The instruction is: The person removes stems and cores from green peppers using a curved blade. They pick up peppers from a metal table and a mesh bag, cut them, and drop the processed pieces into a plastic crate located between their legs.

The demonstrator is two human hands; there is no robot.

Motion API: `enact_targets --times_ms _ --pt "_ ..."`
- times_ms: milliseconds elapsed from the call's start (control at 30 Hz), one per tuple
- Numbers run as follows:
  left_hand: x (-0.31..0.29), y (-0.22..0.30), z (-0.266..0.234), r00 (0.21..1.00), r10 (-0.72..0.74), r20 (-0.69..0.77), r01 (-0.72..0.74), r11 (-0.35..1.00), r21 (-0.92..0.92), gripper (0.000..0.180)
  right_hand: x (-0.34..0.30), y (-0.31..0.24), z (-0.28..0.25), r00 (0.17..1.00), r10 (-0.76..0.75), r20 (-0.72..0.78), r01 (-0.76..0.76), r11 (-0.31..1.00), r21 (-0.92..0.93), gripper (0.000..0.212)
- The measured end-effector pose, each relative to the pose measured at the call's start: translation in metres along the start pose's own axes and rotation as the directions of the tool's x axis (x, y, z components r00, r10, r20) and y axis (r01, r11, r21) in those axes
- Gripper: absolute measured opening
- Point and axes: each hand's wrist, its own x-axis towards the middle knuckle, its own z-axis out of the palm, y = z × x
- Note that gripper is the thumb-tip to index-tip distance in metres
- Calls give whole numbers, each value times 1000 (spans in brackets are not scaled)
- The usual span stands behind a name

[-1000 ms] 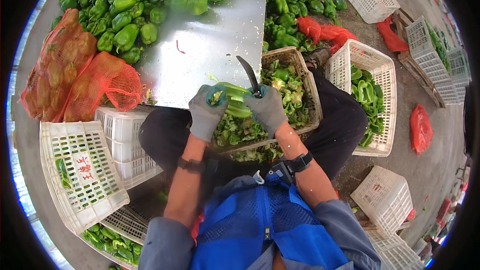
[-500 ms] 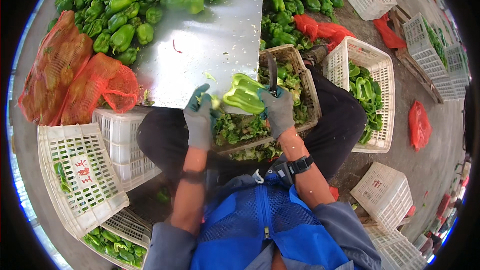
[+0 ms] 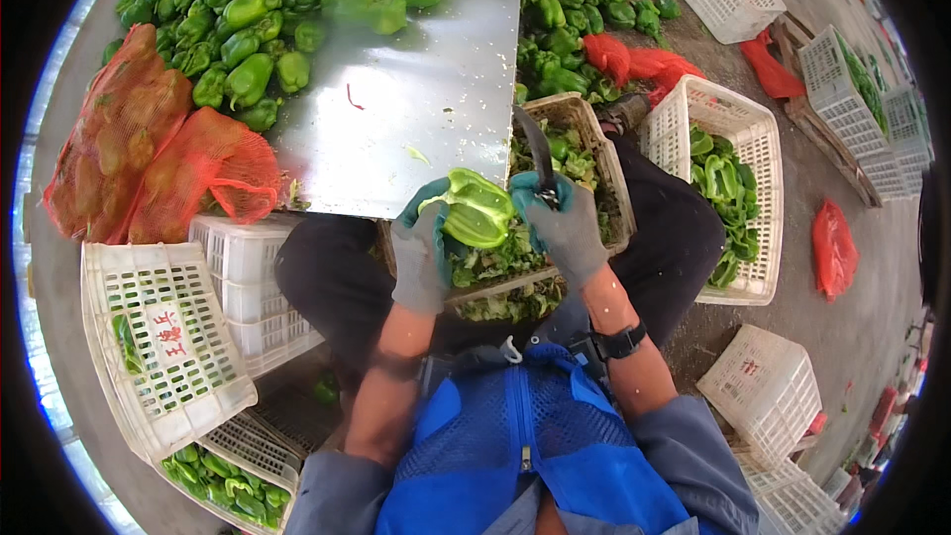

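My left hand point(image 3: 420, 238), in a grey-green glove, grips a cut green bell pepper point(image 3: 477, 210), its pale hollow inside facing up. My right hand point(image 3: 563, 223), gloved too, is closed round the handle of a knife point(image 3: 538, 147) whose dark curved blade points up and away from me. The fingers of that hand are close to the pepper's right side; whether they touch it I cannot tell. Below both hands, between my knees, a crate point(image 3: 626, 200) holds pepper trimmings point(image 3: 505, 260). Just beyond the left hand lies the metal tabletop point(image 3: 396, 109).
Whole peppers point(image 3: 248, 10) are heaped on the table's far left, beside red mesh sacks point(image 3: 119, 139). More peppers point(image 3: 565, 10) lie on the floor beyond. A white crate point(image 3: 768, 208) of cut peppers stands at my right. White crates point(image 3: 163, 337) are stacked at my left.
The cut pepper has passed from my right hand to my left and turned its hollow side up. The small pale piece at my left fingers is gone from them. The knife stays in my right hand.
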Motion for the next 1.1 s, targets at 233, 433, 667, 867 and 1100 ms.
enact_targets --times_ms 233,433,667,867,1100 --pt "1 -14 -28 795 440 419 -607 559 565 22 -29 -22 -5 761 -401 510 647 420 -636 38" --pt "-5 45 -7 902 -372 218 341 925 168 68 -1 -27 4 758 -530 379 649 559 -516 36" --pt "40 42 -40 992 -40 -117 52 994 99 51 80 14 15 997 -51 -62 53 998 21 23" --pt "132 67 -76 785 604 138 -364 269 892 61 70 -9 1 989 -148 -26 150 984 94 20" --pt "264 122 -47 627 618 474 -455 -203 867 69 46 -79 -151 797 -276 -537 213 961 -177 24"
